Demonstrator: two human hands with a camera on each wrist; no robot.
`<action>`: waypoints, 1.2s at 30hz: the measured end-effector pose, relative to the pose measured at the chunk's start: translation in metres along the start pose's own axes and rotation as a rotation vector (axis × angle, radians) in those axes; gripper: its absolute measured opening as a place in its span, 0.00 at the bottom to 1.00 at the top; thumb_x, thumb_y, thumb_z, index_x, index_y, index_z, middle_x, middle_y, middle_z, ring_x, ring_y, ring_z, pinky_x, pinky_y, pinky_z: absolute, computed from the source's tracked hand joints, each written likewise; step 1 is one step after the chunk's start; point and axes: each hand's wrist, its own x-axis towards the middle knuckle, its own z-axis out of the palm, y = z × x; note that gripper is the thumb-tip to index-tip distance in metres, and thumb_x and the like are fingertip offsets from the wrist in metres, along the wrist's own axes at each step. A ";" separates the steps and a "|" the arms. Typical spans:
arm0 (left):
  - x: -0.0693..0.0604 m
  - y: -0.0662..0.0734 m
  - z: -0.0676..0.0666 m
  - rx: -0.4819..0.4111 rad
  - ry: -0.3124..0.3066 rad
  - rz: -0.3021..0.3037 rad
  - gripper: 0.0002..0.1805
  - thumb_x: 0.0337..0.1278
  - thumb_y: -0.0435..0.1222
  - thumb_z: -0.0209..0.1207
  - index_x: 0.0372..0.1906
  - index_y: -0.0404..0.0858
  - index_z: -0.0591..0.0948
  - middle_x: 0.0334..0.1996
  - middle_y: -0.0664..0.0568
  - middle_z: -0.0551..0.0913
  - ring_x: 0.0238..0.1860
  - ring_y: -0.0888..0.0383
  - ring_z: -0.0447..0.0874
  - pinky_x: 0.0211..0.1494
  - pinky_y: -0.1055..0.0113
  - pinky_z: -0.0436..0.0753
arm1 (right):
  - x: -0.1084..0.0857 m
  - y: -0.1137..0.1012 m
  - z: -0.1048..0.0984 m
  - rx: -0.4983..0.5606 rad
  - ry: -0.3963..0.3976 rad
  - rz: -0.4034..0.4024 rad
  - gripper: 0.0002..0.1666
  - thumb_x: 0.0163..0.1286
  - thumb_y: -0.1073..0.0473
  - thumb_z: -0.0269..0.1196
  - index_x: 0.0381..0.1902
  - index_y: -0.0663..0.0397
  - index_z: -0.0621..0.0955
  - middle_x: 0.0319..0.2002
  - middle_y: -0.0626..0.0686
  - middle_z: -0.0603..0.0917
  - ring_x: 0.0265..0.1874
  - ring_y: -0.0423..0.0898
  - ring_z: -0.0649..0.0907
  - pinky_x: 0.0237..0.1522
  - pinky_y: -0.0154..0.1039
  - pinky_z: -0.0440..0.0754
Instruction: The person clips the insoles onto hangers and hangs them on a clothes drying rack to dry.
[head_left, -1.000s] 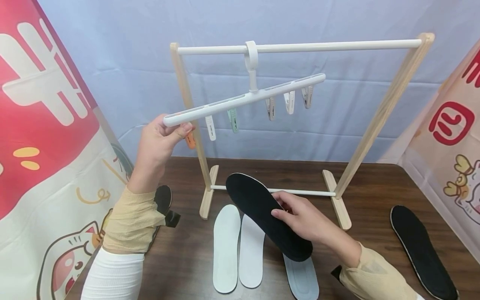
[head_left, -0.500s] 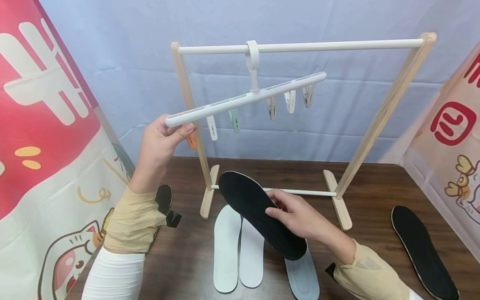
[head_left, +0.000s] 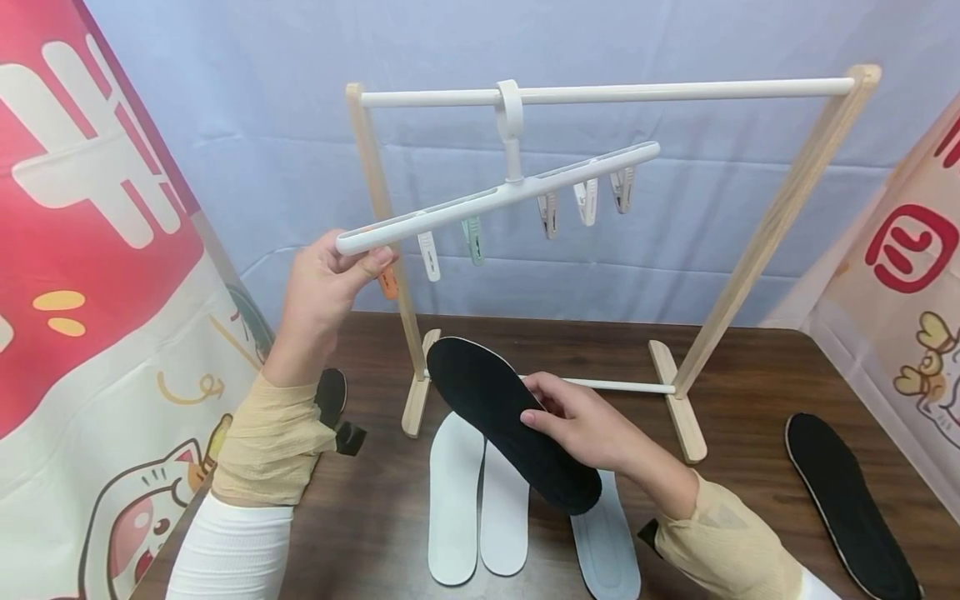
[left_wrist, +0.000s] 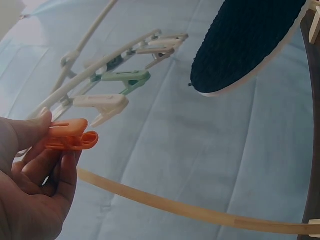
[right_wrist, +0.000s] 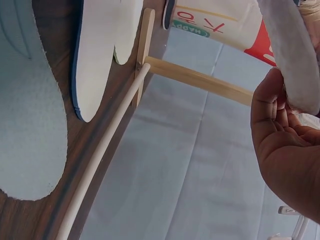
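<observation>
My left hand [head_left: 318, 287] pinches an orange clip [left_wrist: 70, 134] at the near left end of a white clip hanger [head_left: 480, 202]. The hanger hooks over the rack's top rod and slants, its left end lower. White, green and grey clips dangle along it, a white clip [left_wrist: 102, 104] being closest to the orange one. In my right hand [head_left: 581, 421] is a black insole [head_left: 502, 417], gripped by its right edge with the thumb on the black face. The insole is tilted above the table, its upper end toward the hanger's left half. Its pale side shows in the right wrist view.
Two white insoles [head_left: 455, 508] and a grey insole [head_left: 607, 542] lie below the held one. Another black insole [head_left: 847, 500] is at right; a dark insole [head_left: 331, 396] is partly behind the left forearm. The rack's wooden posts [head_left: 780, 225] and lower rod [head_left: 622, 385] stand behind.
My right hand has carried the black insole to the left and slightly up. The left hand keeps its pinch on the orange clip at the hanger's end.
</observation>
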 end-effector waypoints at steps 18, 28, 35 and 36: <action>-0.002 0.000 0.000 0.024 -0.011 -0.012 0.06 0.64 0.28 0.65 0.35 0.40 0.79 0.19 0.55 0.85 0.22 0.60 0.84 0.56 0.62 0.78 | 0.011 -0.010 0.007 0.090 -0.022 0.009 0.13 0.75 0.57 0.62 0.55 0.50 0.79 0.36 0.48 0.84 0.36 0.44 0.82 0.39 0.39 0.80; -0.002 0.000 0.001 0.041 -0.015 -0.004 0.07 0.64 0.30 0.66 0.34 0.39 0.78 0.18 0.55 0.85 0.22 0.60 0.84 0.56 0.62 0.78 | 0.017 -0.014 0.010 0.169 -0.037 0.018 0.13 0.75 0.60 0.62 0.55 0.54 0.78 0.39 0.51 0.85 0.39 0.46 0.84 0.41 0.42 0.83; -0.003 0.001 0.001 0.058 -0.015 -0.015 0.07 0.64 0.31 0.66 0.35 0.39 0.78 0.17 0.55 0.85 0.25 0.59 0.85 0.56 0.62 0.77 | 0.022 -0.017 0.011 0.184 -0.044 0.015 0.13 0.75 0.59 0.62 0.55 0.53 0.78 0.41 0.52 0.85 0.40 0.46 0.85 0.43 0.45 0.83; -0.003 0.001 0.001 0.058 -0.015 -0.014 0.07 0.64 0.31 0.66 0.35 0.39 0.78 0.17 0.55 0.85 0.25 0.59 0.85 0.56 0.62 0.77 | 0.022 -0.018 0.011 0.182 -0.043 0.014 0.13 0.75 0.59 0.62 0.55 0.53 0.78 0.41 0.51 0.85 0.40 0.46 0.84 0.43 0.45 0.83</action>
